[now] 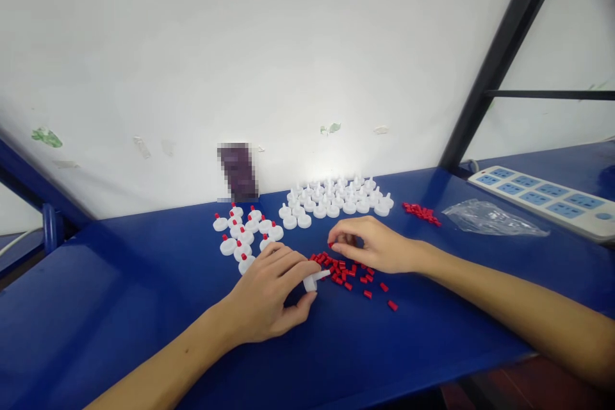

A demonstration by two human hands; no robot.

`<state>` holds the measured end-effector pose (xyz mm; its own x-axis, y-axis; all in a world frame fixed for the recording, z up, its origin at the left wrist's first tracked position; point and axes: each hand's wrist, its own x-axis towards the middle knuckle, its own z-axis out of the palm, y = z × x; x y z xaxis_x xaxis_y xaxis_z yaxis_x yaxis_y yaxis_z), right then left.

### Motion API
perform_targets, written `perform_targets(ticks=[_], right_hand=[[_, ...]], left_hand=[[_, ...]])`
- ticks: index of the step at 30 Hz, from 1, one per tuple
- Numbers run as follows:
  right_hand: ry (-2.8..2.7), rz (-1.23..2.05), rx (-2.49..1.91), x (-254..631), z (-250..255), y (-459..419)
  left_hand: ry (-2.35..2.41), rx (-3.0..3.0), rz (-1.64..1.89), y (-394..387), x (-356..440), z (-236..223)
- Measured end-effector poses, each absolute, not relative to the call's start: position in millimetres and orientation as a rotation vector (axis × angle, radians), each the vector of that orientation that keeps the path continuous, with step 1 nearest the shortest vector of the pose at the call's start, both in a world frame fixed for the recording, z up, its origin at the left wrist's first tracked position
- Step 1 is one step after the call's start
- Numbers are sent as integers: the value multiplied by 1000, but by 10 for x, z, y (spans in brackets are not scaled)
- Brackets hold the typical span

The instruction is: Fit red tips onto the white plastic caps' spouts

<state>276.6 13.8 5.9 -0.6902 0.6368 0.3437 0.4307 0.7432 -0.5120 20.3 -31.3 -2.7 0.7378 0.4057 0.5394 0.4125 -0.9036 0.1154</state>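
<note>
My left hand (276,291) grips a white nozzle cap (311,282) between thumb and fingers, its bare spout tilted to the right. Over the pile of small red tips (341,269), my right hand (368,243) pinches one red tip (331,245) at its fingertips. The pile lies loose on the blue table between and below the hands, partly hidden by my left hand. Left of it stand several white nozzle caps with red tips (243,235) on their spouts. Behind my right hand, many white nozzle caps with bare spouts (332,207) are grouped near the wall.
A smaller heap of red tips (421,213) and a clear plastic bag (492,218) lie to the right. Beyond them is a long power strip (545,195) by a black metal post (494,57). A blurred-out dark object (240,172) leans against the white wall.
</note>
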Motion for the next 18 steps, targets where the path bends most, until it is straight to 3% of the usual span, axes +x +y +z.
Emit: perform_targets(ticks=[7, 18], right_hand=[[-2405, 418, -622, 2648, 59, -122], [-2340, 303, -497, 2600, -17, -239]], left_hand=[[-719, -2807, -1075, -321, 218, -37], [-672, -2941, -896, -321, 183, -28]])
